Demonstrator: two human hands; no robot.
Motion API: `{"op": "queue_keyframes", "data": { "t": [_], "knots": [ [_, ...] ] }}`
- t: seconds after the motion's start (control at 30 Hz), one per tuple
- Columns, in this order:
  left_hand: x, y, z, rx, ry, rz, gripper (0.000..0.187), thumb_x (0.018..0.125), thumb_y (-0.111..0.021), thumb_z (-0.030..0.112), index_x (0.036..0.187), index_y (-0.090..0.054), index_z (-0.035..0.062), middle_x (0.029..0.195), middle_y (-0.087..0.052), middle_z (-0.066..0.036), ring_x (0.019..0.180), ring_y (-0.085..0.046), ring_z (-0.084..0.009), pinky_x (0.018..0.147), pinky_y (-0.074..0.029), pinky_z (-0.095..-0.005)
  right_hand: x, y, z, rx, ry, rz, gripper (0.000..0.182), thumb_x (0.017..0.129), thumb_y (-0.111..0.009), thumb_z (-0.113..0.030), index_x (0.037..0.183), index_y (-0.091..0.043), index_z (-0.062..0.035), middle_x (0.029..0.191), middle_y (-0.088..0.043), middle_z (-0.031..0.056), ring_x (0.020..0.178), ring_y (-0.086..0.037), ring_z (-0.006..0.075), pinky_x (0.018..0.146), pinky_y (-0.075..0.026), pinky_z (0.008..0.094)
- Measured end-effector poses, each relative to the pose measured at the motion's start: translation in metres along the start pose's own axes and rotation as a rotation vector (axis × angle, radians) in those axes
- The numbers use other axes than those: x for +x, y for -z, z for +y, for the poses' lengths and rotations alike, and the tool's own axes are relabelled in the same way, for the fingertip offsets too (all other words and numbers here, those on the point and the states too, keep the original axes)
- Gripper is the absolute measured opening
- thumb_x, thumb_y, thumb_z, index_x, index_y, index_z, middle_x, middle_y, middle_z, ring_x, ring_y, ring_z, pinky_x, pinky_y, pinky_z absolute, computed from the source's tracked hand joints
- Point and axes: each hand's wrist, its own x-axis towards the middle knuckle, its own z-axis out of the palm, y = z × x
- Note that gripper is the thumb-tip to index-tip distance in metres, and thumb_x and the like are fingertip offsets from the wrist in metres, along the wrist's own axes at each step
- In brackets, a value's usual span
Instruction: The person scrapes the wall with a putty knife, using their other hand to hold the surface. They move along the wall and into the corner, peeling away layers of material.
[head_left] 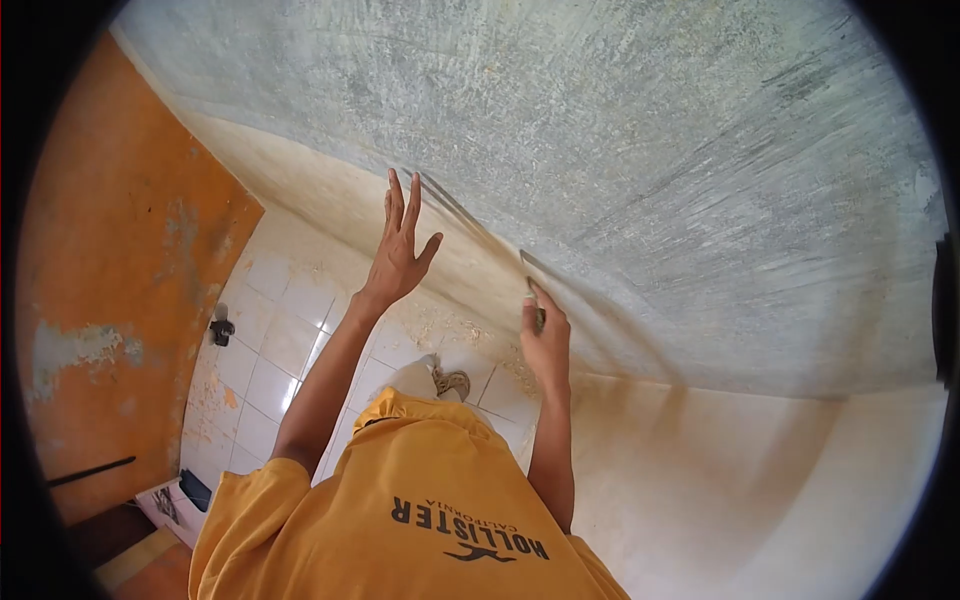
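Note:
My left hand (399,262) is raised with its fingers stretched and spread, and nothing is in it. Its fingertips are close to the lower part of the wall (480,110), which is rough and grey-blue with streaky scrape marks. My right hand (547,348) is wrapped round the dark handle of a scraper (527,268), whose thin blade points at the wall near the line where the grey surface meets a cream band. The fingers hide much of the handle.
Pale floor tiles (288,345) carry scattered flakes and peelings. An orange wall (120,230) with peeled patches stands at the left. A small dark object (222,326) lies on the floor there. My shoe (455,384) shows below the cream wall (650,470).

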Motion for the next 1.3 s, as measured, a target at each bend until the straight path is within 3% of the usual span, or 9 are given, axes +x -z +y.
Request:
{"op": "queue_keyframes", "data": {
  "t": [0.17, 0.27, 0.43, 0.53, 0.63, 0.8, 0.97, 1.1, 1.3],
  "knots": [
    [0.005, -0.018, -0.012, -0.074, -0.008, -0.014, 0.097, 0.094, -0.068, 0.007, 0.165, -0.002, 0.0092, 0.167, 0.010, -0.032, 0.153, 0.001, -0.0528, 0.125, -0.017, -0.0574, 0.002, 0.014, -0.022, -0.014, -0.134, -0.058, 0.036, 0.102, -0.058, -0.015, 0.136, -0.064, -0.0054, 0.118, -0.071, 0.0258, 0.112, -0.070, 0.0354, 0.095, -0.052, 0.0367],
    [0.011, -0.015, -0.016, -0.081, 0.016, -0.021, 0.096, 0.095, -0.067, 0.008, 0.165, -0.001, 0.0084, 0.166, 0.009, -0.033, 0.152, 0.001, -0.0555, 0.124, -0.018, -0.0574, 0.010, 0.000, 0.000, -0.083, 0.086, 0.030, 0.035, 0.102, -0.059, -0.017, 0.135, -0.065, -0.0057, 0.114, -0.071, 0.0259, 0.101, -0.072, 0.0362, 0.088, -0.053, 0.0376],
    [0.007, -0.017, -0.020, 0.002, -0.010, -0.037, 0.097, 0.096, -0.067, 0.008, 0.165, 0.001, 0.0097, 0.166, 0.013, -0.033, 0.151, -0.002, -0.0568, 0.122, -0.026, -0.0543, 0.007, 0.000, -0.038, -0.127, -0.195, -0.047, 0.034, 0.103, -0.061, -0.017, 0.134, -0.067, -0.0064, 0.120, -0.073, 0.0178, 0.104, -0.068, 0.0192, 0.092, -0.051, 0.0327],
    [0.007, -0.010, -0.021, -0.045, -0.001, -0.072, 0.096, 0.096, -0.067, 0.009, 0.165, 0.000, 0.0079, 0.166, 0.011, -0.034, 0.151, -0.001, -0.0578, 0.123, -0.023, -0.0563, -0.005, 0.005, -0.038, -0.037, -0.084, 0.076, 0.033, 0.103, -0.060, -0.018, 0.134, -0.067, -0.0076, 0.123, -0.073, 0.0173, 0.107, -0.068, 0.0198, 0.095, -0.050, 0.0331],
    [0.007, -0.011, -0.028, -0.066, -0.016, -0.077, 0.096, 0.096, -0.067, 0.010, 0.164, 0.000, 0.0058, 0.165, 0.010, -0.035, 0.150, 0.000, -0.0586, 0.124, -0.018, -0.0578, 0.004, -0.012, -0.027, -0.159, 0.018, 0.097, 0.034, 0.100, -0.062, -0.014, 0.134, -0.067, -0.0099, 0.121, -0.072, 0.0196, 0.105, -0.072, 0.0311, 0.092, -0.052, 0.0335],
    [0.006, -0.007, -0.023, -0.122, -0.040, -0.086, 0.098, 0.097, -0.067, 0.010, 0.164, 0.004, 0.0067, 0.165, 0.015, -0.033, 0.150, 0.002, -0.0603, 0.124, -0.020, -0.0568, -0.007, -0.024, -0.038, -0.133, -0.100, 0.127, 0.035, 0.100, -0.062, -0.013, 0.134, -0.066, -0.0079, 0.124, -0.071, 0.0203, 0.112, -0.071, 0.0301, 0.095, -0.052, 0.0343],
    [0.005, 0.016, -0.030, -0.055, -0.058, -0.165, 0.090, 0.098, -0.065, 0.010, 0.164, -0.005, 0.0054, 0.168, 0.004, -0.030, 0.154, 0.004, -0.0491, 0.126, -0.007, -0.0585, -0.003, -0.031, -0.043, -0.205, -0.062, 0.119, 0.035, 0.101, -0.061, -0.013, 0.135, -0.066, -0.0067, 0.122, -0.072, 0.0203, 0.111, -0.072, 0.0266, 0.095, -0.052, 0.0349],
    [-0.005, 0.014, -0.038, -0.053, -0.050, -0.149, 0.087, 0.098, -0.063, 0.009, 0.165, -0.008, 0.0070, 0.169, 0.000, -0.027, 0.156, 0.004, -0.0446, 0.126, -0.004, -0.0595, -0.008, -0.028, -0.061, -0.149, -0.270, 0.077, 0.035, 0.102, -0.059, -0.014, 0.136, -0.065, -0.0066, 0.126, -0.071, 0.0202, 0.117, -0.069, 0.0292, 0.099, -0.050, 0.0349],
    [-0.008, 0.022, -0.040, -0.060, -0.030, -0.082, 0.087, 0.097, -0.064, 0.009, 0.165, -0.009, 0.0086, 0.170, -0.001, -0.026, 0.157, 0.004, -0.0432, 0.125, -0.003, -0.0604, -0.015, -0.031, -0.048, -0.191, -0.105, 0.177, 0.036, 0.104, -0.058, -0.018, 0.138, -0.064, -0.0068, 0.126, -0.070, 0.0221, 0.119, -0.067, 0.0316, 0.102, -0.048, 0.0353]
  ]
}}
